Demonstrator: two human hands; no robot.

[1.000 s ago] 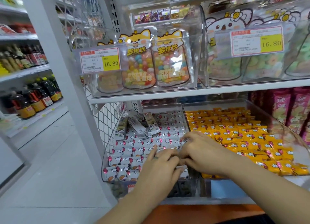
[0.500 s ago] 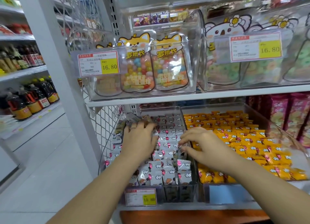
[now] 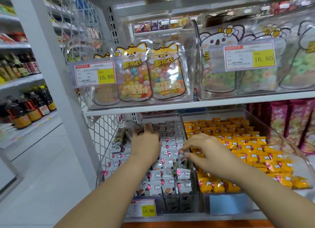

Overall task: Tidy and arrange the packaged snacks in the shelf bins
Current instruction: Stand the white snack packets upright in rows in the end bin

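A clear bin (image 3: pixel 172 204) on the lower shelf holds rows of small white snack packets (image 3: pixel 168 146). Some grey-brown odd packets (image 3: pixel 121 137) lie at its back left. My left hand (image 3: pixel 146 144) reaches deep into that corner, fingers curled over the odd packets. My right hand (image 3: pixel 206 152) hovers at the divider between the bins and pinches one white packet (image 3: pixel 182 154) between thumb and forefinger. The neighbouring clear bin (image 3: pixel 289 142) is filled with orange packets (image 3: pixel 238 142).
The shelf above (image 3: pixel 187 105) carries clear bins of candy bags (image 3: pixel 150 77) with yellow price tags (image 3: pixel 95 75). A wire mesh panel (image 3: pixel 104 130) closes the left side. Pink packs (image 3: pixel 289 122) stand at the right. Bottles (image 3: pixel 25 108) line a shelf across the aisle.
My left hand has moved from the bin's front to its back-left corner onto the odd packets. My right hand has stayed near the divider and now pinches a white packet.
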